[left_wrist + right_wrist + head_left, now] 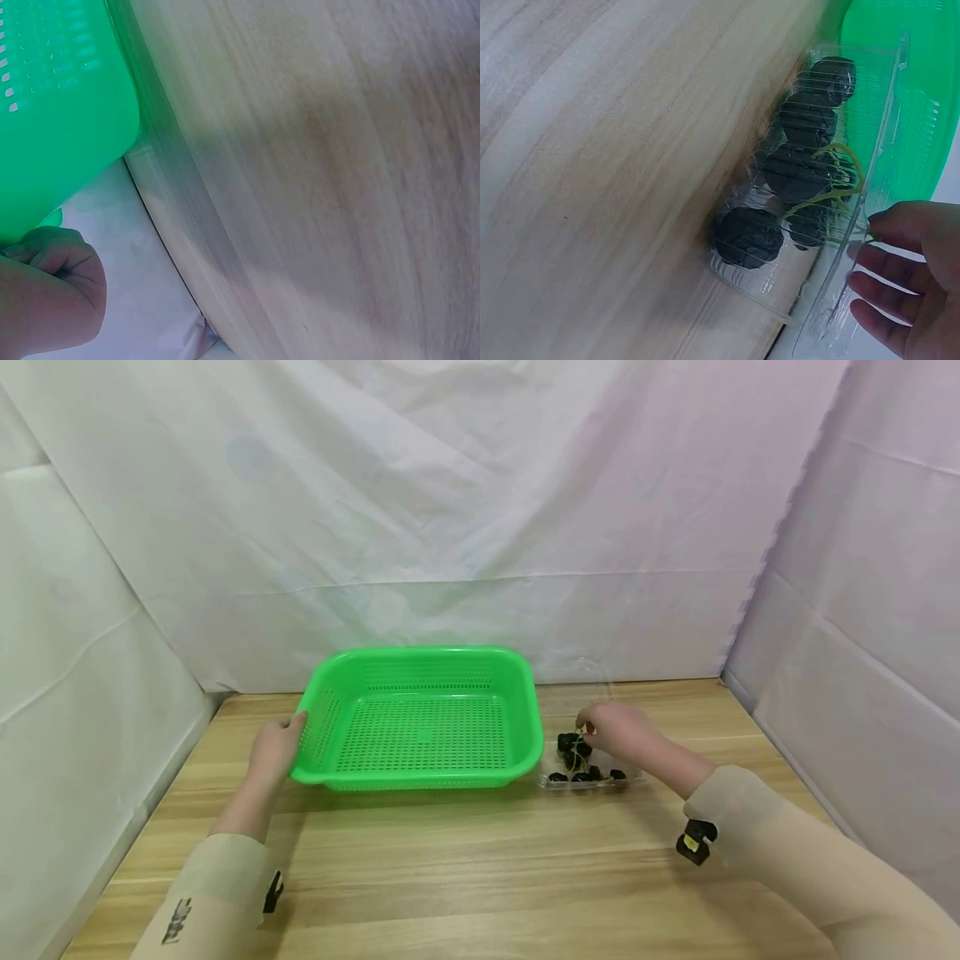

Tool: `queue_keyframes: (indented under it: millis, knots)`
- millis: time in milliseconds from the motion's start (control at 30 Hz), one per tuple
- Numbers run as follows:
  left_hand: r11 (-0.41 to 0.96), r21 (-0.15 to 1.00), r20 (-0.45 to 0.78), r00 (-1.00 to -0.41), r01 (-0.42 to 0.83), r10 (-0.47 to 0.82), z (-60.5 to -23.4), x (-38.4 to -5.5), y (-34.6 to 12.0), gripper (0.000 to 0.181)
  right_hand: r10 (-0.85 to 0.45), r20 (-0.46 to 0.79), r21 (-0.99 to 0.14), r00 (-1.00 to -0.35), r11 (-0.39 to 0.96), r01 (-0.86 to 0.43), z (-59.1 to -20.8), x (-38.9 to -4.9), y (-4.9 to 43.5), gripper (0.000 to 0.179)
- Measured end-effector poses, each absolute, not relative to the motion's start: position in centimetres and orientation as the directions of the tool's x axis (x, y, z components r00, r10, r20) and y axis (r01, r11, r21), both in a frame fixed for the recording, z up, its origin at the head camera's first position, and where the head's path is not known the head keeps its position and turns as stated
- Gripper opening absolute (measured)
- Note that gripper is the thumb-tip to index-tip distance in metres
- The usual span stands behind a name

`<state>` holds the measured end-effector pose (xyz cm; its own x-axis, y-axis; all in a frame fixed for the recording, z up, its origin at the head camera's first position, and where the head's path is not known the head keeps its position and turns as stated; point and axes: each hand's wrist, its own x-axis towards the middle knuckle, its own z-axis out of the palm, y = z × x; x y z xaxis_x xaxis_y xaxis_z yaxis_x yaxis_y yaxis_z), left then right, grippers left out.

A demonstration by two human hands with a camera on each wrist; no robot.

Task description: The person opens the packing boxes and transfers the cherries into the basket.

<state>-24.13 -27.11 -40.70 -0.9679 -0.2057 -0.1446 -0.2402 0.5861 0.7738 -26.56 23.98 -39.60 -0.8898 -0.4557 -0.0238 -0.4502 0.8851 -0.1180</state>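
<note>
A green perforated plastic basket point(420, 777) stands tilted toward me on the wooden table. My left hand point(273, 750) grips its left rim, the thumb on the near side. To the right of the basket lies an opened clear plastic box point(894, 112) holding several black, wrinkled round lumps point(748, 238). Thin yellow-green stems point(810, 202) rise from among them. Over the box, my right hand point(618, 731) pinches the upper end of the stems between thumb and forefinger; in the right wrist view its other fingers are spread and nearly straight.
The box's clear lid point(573, 697) stands raised behind it, close to the basket's right side. White cloth point(480, 510) hangs along the back and both sides of the wooden table point(465, 877). A black wrist device point(696, 842) sits at the right sleeve.
</note>
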Motion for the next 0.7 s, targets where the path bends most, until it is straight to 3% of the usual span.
queue_keyframes:
  millis: [700]
  knots:
    - [0.585, 0.774, -0.146, -0.967, -0.242, -0.207, -40.90, -24.19, -27.21, 0.067, -0.567, 0.101, -0.056, -0.817, 0.817, -0.574, -39.56, -26.70, 23.58, 0.005]
